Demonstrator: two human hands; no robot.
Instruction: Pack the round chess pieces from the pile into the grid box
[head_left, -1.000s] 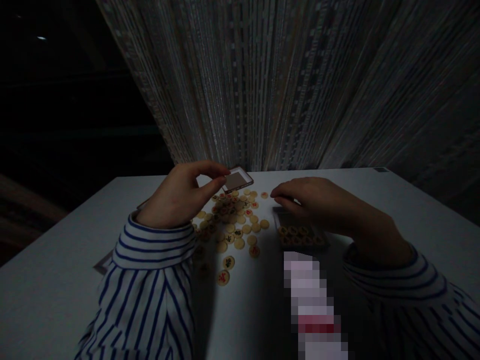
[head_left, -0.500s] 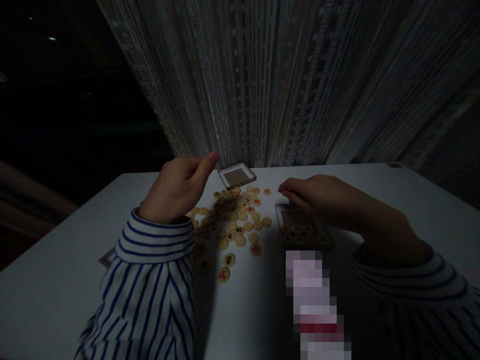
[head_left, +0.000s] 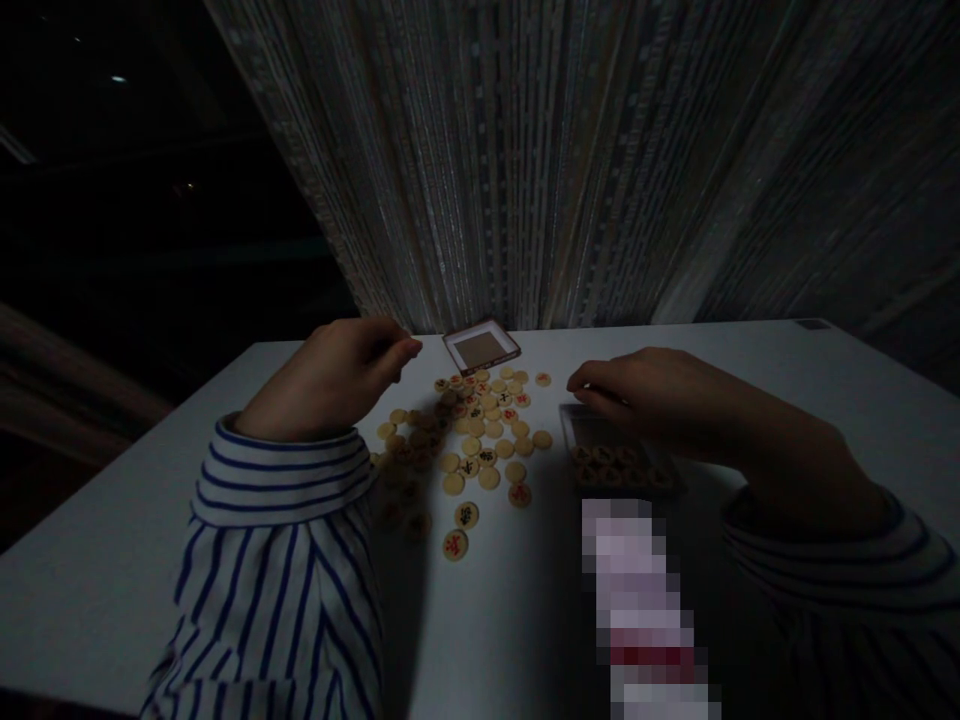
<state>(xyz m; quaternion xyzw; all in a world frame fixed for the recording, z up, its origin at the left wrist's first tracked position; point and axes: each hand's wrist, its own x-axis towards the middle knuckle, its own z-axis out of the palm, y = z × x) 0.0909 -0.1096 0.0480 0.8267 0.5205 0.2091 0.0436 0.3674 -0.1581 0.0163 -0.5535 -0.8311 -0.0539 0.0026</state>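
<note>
My left hand [head_left: 330, 378] hovers over the left side of a scattered heap of round wooden Chinese chess pieces [head_left: 489, 478]. Its fingers are curled in with the thumb against them, and whatever may be between them is hidden. Above a shallow box [head_left: 585, 430] hangs my right hand [head_left: 645, 395], thumb and fingers pinched together; I cannot make out anything in the pinch. Several chess pieces [head_left: 604, 457] lie in rows in the near part of that box. Loose pieces show red or black characters, while others show plain faces.
Behind the heap lies a lid or tray with a brown frame [head_left: 482, 347], at the back of the white table [head_left: 480, 640]. A string curtain [head_left: 510, 170] hangs just beyond. A blurred-out patch [head_left: 645, 600] covers the area in front of the box. The light is dim.
My left hand has turned and moved slightly left and down, its thumb lowered and fingers more curled. My right hand stays above the box, nearly unchanged. The view has shifted slightly.
</note>
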